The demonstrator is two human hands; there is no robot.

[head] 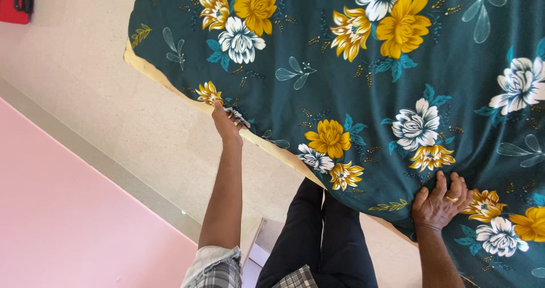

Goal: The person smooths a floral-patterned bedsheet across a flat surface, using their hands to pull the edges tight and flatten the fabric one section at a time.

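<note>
dark green sheet with yellow and white flowers, left hand pinching its edge, right hand spread flat on it

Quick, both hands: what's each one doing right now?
Left hand: closed, pinching the edge of the floral bedsheet.
Right hand: fingers spread, pressing flat on the sheet, not gripping.

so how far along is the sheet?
Done: the floral sheet lies spread flat over most of the mattress. In hand: left hand grips its edge, right hand presses the near corner. Left: the yellow mattress edge shows uncovered along the side.
</note>
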